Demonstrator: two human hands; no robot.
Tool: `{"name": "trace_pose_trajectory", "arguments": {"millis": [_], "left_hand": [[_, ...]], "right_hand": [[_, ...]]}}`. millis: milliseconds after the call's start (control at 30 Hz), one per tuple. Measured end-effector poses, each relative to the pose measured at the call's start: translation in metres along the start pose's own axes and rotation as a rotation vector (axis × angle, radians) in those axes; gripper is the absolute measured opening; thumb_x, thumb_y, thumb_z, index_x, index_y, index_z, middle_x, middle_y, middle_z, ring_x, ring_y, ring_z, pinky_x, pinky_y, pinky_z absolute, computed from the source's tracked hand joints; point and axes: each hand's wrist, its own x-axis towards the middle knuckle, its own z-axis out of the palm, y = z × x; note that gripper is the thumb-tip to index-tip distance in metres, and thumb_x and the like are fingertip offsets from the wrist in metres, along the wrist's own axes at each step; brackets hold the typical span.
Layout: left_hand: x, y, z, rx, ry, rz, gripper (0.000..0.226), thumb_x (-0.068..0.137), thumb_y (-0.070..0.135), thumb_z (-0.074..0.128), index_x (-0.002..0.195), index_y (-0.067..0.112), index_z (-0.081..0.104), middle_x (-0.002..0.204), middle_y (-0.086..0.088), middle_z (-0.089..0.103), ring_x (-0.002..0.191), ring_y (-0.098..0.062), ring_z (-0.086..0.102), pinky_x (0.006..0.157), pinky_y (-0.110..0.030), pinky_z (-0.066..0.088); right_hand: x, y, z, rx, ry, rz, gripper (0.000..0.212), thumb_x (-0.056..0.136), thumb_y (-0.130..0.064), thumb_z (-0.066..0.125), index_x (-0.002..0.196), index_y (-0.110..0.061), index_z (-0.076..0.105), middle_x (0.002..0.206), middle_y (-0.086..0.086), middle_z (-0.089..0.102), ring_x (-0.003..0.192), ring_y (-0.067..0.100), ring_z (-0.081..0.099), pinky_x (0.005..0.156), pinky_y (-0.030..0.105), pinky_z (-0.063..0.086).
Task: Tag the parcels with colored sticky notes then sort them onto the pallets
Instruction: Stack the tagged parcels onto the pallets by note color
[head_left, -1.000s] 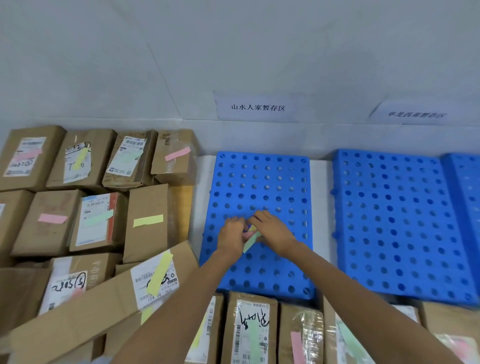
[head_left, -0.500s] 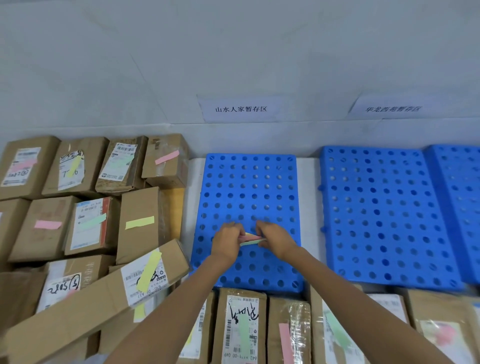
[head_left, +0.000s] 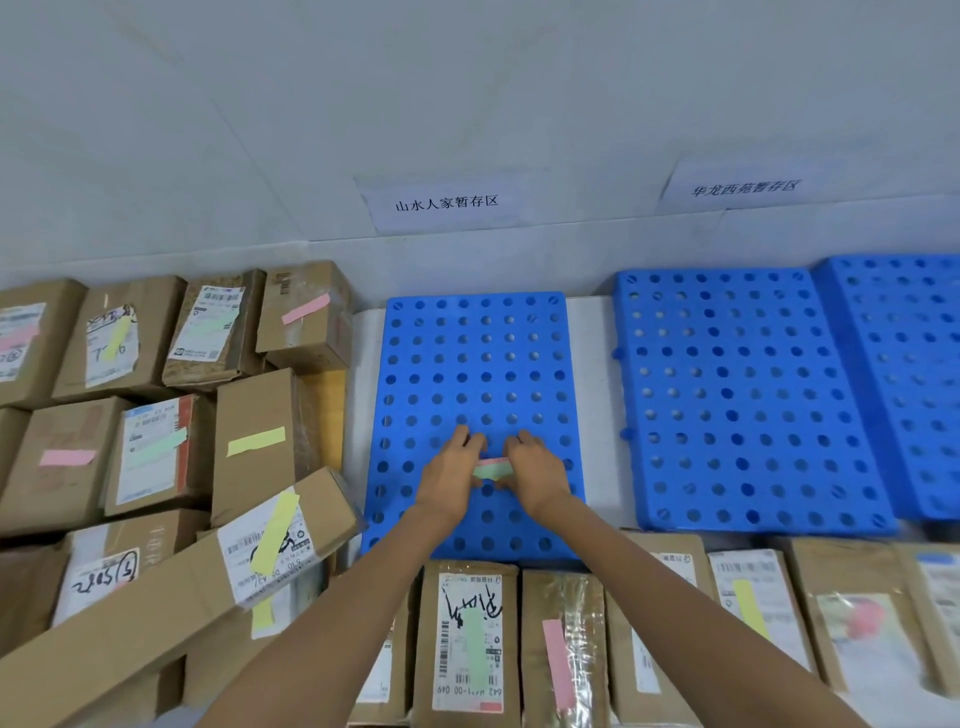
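Grip: left hand and right hand both pinched the sticky notes, over the blue pallet.
Risk: guessing a rushed peel could tear or curl a note, so it wouldn't stick.

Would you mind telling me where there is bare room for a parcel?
The middle blue pallet is bare beyond the left hand and right hand; the right pallets are bare too. Parcels crowd the left side and near edge.
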Motion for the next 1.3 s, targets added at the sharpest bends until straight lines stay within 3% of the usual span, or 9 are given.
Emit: {"name": "trace_pose_trajectory", "arguments": {"millis": [167, 367, 633, 700, 767, 867, 1033, 1167, 1300], "left_hand": [[0.002, 0.001, -0.002, 0.015, -0.025, 0.016, 0.010, 0.084, 0.001, 0.062, 0.089, 0.009, 0.057, 0.100, -0.004, 0.049, 0.093, -0.019, 0.049, 0.069, -0.034, 0.048], [0.003, 0.018, -0.020, -0.149, -0.074, 0.093, 0.013, 0.082, 0.014, 0.072, 0.081, 0.013, 0.059, 0.083, -0.003, 0.063, 0.074, -0.019, 0.057, 0.064, -0.032, 0.047], [0.002, 0.043, -0.035, -0.413, 0.137, 0.107, 0.022, 0.094, 0.024, 0.060, 0.114, 0.015, 0.056, 0.110, 0.002, 0.056, 0.099, -0.012, 0.053, 0.086, -0.030, 0.048], [-0.010, 0.036, -0.038, -0.450, 0.186, 0.062, 0.021, 0.097, 0.021, 0.055, 0.116, 0.014, 0.056, 0.111, 0.001, 0.057, 0.101, -0.012, 0.053, 0.087, -0.026, 0.046], [-0.030, 0.023, -0.040, -0.496, 0.243, 0.005, 0.019, 0.097, 0.015, 0.053, 0.115, 0.012, 0.058, 0.110, 0.002, 0.058, 0.100, -0.009, 0.054, 0.087, -0.021, 0.044], [-0.072, -0.004, -0.037, -0.533, 0.273, -0.054, 0.014, 0.096, 0.009, 0.053, 0.107, 0.011, 0.061, 0.105, 0.004, 0.061, 0.098, -0.009, 0.056, 0.087, -0.021, 0.045], [-0.153, -0.016, -0.008, -0.565, 0.095, -0.065, 0.017, 0.094, 0.006, 0.054, 0.097, 0.020, 0.064, 0.098, 0.008, 0.063, 0.094, -0.009, 0.060, 0.081, -0.012, 0.047], [-0.187, 0.020, 0.019, -0.525, -0.257, 0.042, 0.023, 0.098, 0.015, 0.051, 0.118, 0.013, 0.062, 0.112, 0.003, 0.062, 0.100, -0.013, 0.059, 0.083, -0.019, 0.048], [-0.193, 0.046, 0.034, -0.445, -0.240, 0.066, 0.030, 0.098, 0.015, 0.047, 0.125, 0.006, 0.056, 0.113, -0.007, 0.052, 0.100, -0.018, 0.054, 0.092, -0.023, 0.043]], "right_hand": [[-0.006, 0.004, -0.001, 0.093, -0.032, -0.072, 0.021, 0.089, -0.010, 0.060, 0.091, -0.013, 0.039, 0.100, 0.011, 0.061, 0.084, 0.026, 0.057, 0.066, 0.035, 0.042], [-0.027, 0.022, -0.012, 0.355, 0.074, -0.073, 0.019, 0.091, -0.025, 0.061, 0.080, -0.010, 0.061, 0.072, 0.001, 0.056, 0.068, 0.020, 0.052, 0.058, 0.027, 0.035], [-0.049, 0.087, -0.037, 0.665, 0.432, 0.330, 0.015, 0.092, -0.016, 0.060, 0.100, -0.004, 0.064, 0.084, 0.006, 0.064, 0.067, 0.015, 0.053, 0.056, 0.024, 0.040], [-0.050, 0.099, -0.035, 0.564, 0.408, 0.380, 0.029, 0.095, -0.028, 0.058, 0.112, -0.004, 0.062, 0.104, 0.012, 0.065, 0.087, 0.023, 0.057, 0.073, 0.030, 0.046], [-0.055, 0.104, -0.033, 0.347, 0.407, 0.383, 0.038, 0.096, -0.035, 0.054, 0.120, -0.006, 0.060, 0.119, 0.014, 0.059, 0.111, 0.031, 0.051, 0.094, 0.037, 0.039], [-0.081, 0.081, -0.037, 0.435, 0.437, 0.251, 0.026, 0.096, -0.019, 0.054, 0.117, -0.006, 0.060, 0.109, 0.012, 0.062, 0.102, 0.027, 0.057, 0.085, 0.033, 0.044], [-0.142, 0.037, -0.011, 0.455, 0.173, 0.176, 0.018, 0.096, -0.018, 0.053, 0.109, -0.009, 0.058, 0.077, -0.002, 0.055, 0.069, 0.012, 0.052, 0.059, 0.023, 0.037], [-0.185, 0.025, 0.013, 0.363, 0.155, 0.179, 0.027, 0.095, -0.012, 0.048, 0.122, -0.011, 0.049, 0.108, 0.008, 0.047, 0.074, 0.019, 0.055, 0.065, 0.023, 0.038], [-0.207, 0.028, 0.028, 0.351, 0.118, 0.251, 0.036, 0.095, -0.010, 0.046, 0.131, -0.010, 0.040, 0.114, 0.011, 0.050, 0.079, 0.020, 0.054, 0.068, 0.025, 0.042]]}}
